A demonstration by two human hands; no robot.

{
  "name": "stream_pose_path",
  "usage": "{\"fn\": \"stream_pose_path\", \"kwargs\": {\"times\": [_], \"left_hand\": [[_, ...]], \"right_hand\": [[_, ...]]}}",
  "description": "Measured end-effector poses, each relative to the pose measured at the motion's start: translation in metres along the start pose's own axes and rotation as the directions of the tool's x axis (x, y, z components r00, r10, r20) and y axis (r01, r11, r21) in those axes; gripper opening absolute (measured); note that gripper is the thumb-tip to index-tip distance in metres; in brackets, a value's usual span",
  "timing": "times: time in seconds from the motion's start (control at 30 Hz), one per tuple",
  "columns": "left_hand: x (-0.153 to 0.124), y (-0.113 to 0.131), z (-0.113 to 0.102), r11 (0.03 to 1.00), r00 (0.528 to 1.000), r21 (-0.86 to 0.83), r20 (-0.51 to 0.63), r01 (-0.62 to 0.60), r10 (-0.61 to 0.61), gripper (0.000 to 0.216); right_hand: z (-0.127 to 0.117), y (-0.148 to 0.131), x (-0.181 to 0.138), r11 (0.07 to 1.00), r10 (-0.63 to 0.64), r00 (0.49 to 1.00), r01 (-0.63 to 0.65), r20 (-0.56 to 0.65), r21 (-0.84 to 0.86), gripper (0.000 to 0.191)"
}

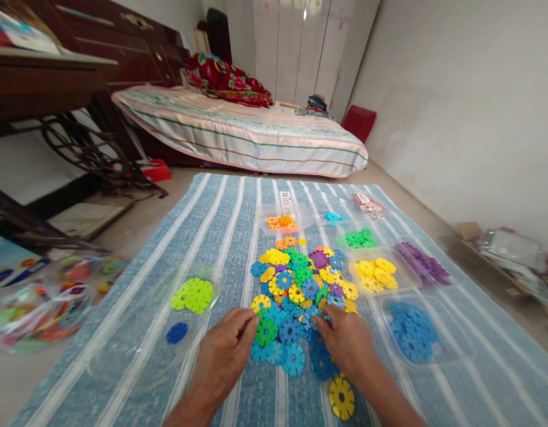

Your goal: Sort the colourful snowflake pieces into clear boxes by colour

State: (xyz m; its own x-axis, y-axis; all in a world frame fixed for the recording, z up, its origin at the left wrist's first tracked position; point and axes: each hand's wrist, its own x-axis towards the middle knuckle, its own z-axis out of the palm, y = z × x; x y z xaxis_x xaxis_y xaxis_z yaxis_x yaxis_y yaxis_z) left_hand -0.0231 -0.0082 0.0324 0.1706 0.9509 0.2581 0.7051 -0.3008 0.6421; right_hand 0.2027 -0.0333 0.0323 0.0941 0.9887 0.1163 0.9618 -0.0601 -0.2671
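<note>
A mixed pile of flower-shaped plastic discs [296, 290], mostly blue, yellow and green, lies on the striped cloth. My left hand [227, 350] is at the pile's left edge, fingers curled and thumb pressed in, right beside a green disc [266, 331]. Whether it grips anything is hidden. At the right side of the pile, my right hand [350, 341] reaches in with bent fingers among blue discs [321, 356]; what they pinch cannot be made out. One yellow disc [341, 397] lies apart, near my right forearm.
Clear plastic boxes hold sorted discs: orange [283, 222], green [360, 238], yellow [376, 274], purple [423, 263], blue [411, 330] and lime [194, 295]. A dark blue disc [177, 333] lies left. Behind stands a bed [256, 139]; bagged pieces [56, 302] lie left.
</note>
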Motion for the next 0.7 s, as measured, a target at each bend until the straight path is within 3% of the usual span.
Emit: {"fn": "stream_pose_path", "kwargs": {"times": [0.13, 0.23, 0.37, 0.47, 0.53, 0.63, 0.7], "left_hand": [[0.000, -0.002, 0.000, 1.000, 1.000, -0.003, -0.014, -0.002, 0.002, 0.025], [0.002, -0.004, 0.000, 1.000, 0.999, -0.013, -0.031, -0.018, 0.017, 0.026], [0.003, -0.007, 0.000, 0.999, 0.998, -0.024, -0.048, -0.035, 0.033, 0.025], [0.003, -0.008, 0.000, 0.999, 0.998, -0.024, -0.047, -0.040, 0.039, 0.025], [0.003, -0.007, -0.001, 0.999, 0.998, -0.024, -0.047, -0.039, 0.037, 0.025], [0.003, -0.006, -0.001, 0.999, 0.999, -0.024, -0.040, -0.027, 0.026, 0.025], [0.003, -0.006, -0.001, 1.000, 0.999, -0.022, -0.036, -0.019, 0.018, 0.025]], "right_hand": [[-0.007, -0.004, -0.001, 0.987, 0.027, 0.998, -0.036, 0.061, 0.160, 0.014], [-0.011, -0.009, -0.004, 0.946, -0.049, 0.988, -0.001, 0.145, 0.325, 0.019], [-0.023, -0.010, 0.015, 0.938, -0.115, 0.979, 0.053, 0.166, 0.343, 0.020], [-0.045, -0.004, 0.060, 0.960, -0.128, 0.991, 0.112, 0.047, 0.257, 0.022], [-0.065, 0.003, 0.098, 0.981, -0.051, 0.993, 0.070, -0.106, 0.179, 0.023], [-0.091, 0.012, 0.144, 0.992, 0.088, 0.930, -0.048, -0.356, 0.120, 0.031], [-0.099, 0.017, 0.155, 0.989, 0.117, 0.892, -0.066, -0.438, 0.131, 0.037]]}}
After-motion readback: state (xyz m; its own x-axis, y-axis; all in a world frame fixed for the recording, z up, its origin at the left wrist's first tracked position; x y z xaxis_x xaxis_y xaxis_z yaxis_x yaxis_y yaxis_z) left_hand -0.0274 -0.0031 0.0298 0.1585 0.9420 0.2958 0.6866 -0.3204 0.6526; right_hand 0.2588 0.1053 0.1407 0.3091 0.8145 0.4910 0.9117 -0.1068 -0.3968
